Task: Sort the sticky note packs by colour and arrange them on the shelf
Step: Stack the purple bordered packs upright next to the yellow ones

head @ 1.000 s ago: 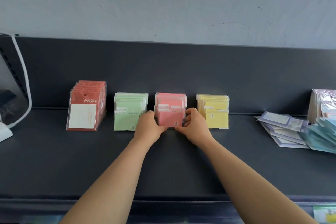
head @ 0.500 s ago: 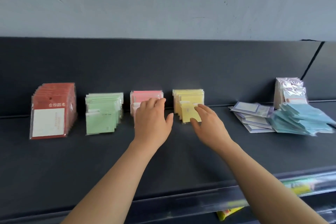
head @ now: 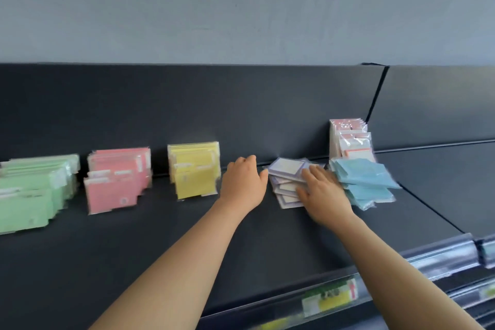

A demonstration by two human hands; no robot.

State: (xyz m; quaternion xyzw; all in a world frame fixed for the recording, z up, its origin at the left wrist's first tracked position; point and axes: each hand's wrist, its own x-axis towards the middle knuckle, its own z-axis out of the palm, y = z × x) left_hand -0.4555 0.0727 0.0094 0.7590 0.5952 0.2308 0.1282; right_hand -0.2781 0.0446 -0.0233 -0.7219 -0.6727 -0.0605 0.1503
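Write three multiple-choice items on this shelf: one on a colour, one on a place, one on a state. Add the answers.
1. What colour are the packs between the green packs and the yellow packs?
A. pink
B. orange
C. black

2. Over which does the right hand lie?
A. green packs
B. yellow packs
C. purple pile

3. How do the blue packs lie?
A. upright in a neat row
B. flat in a loose heap
C. hanging on hooks

Answers:
1. A: the pink packs stand between those two rows.
2. C: the straight fingers spread across the purple pile's top.
3. B: they overlap at odd angles, flat on the shelf.
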